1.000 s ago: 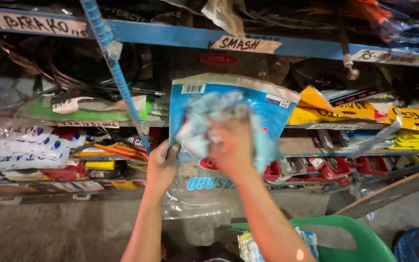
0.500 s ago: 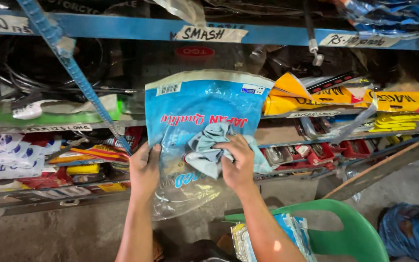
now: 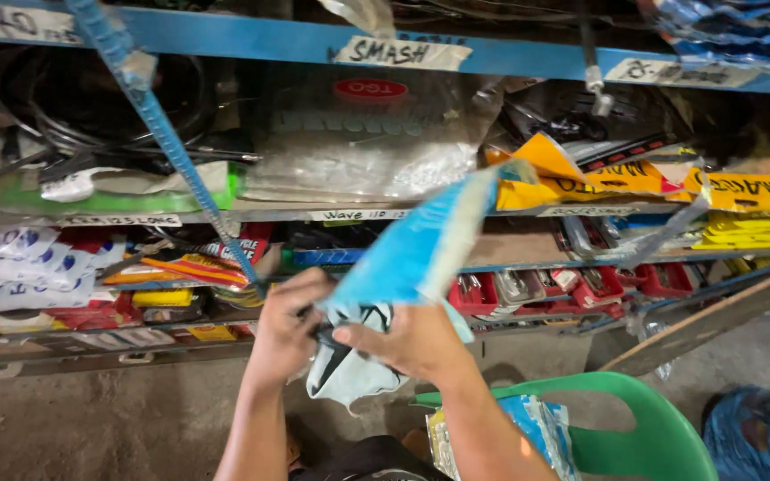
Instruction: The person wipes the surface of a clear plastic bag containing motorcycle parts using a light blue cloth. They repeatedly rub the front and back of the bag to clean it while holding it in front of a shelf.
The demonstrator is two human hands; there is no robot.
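While both hands pinch it at the bottom edge, the blue plastic packet [image 3: 421,245] slants up toward one o'clock, seemingly so its open mouth hangs down. Fingers of the left hand [image 3: 285,334] and right hand [image 3: 412,343] are clamped on the packet's lower end, where pale grey folded material [image 3: 345,379] spills out toward six o'clock. Beyond, at twelve o'clock, a white paper label [image 3: 400,53] sits on the blue shelf rail [image 3: 242,37]; yellow packages [image 3: 741,191] lie at two o'clock, a green plastic chair [image 3: 643,428] at five.
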